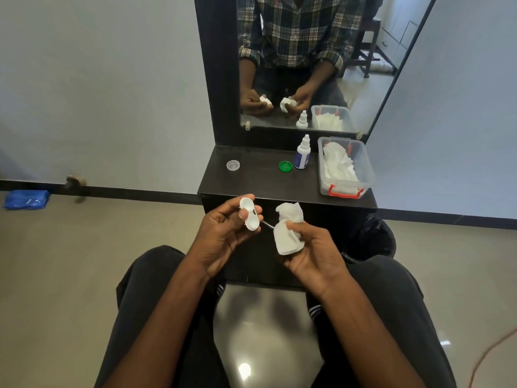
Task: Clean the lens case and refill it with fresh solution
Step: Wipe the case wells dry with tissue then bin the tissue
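My left hand (pixel 223 233) holds the white two-well lens case (pixel 248 213) between thumb and fingers, both wells uncapped and facing me. My right hand (pixel 310 247) grips a crumpled white tissue (pixel 288 228) a short way to the right of the case, not touching it. On the dark shelf (pixel 251 183) behind lie a clear cap (pixel 233 165) at the left and a green cap (pixel 285 166) near the middle. The solution bottle (pixel 302 154) stands upright beside the green cap, its cap on.
A clear plastic box (pixel 366 175) with red clips, holding white tissues, sits at the shelf's right end. A mirror (pixel 307 60) rises behind the shelf. A black bin (pixel 372 236) stands on the floor to the right. My knees frame the space below.
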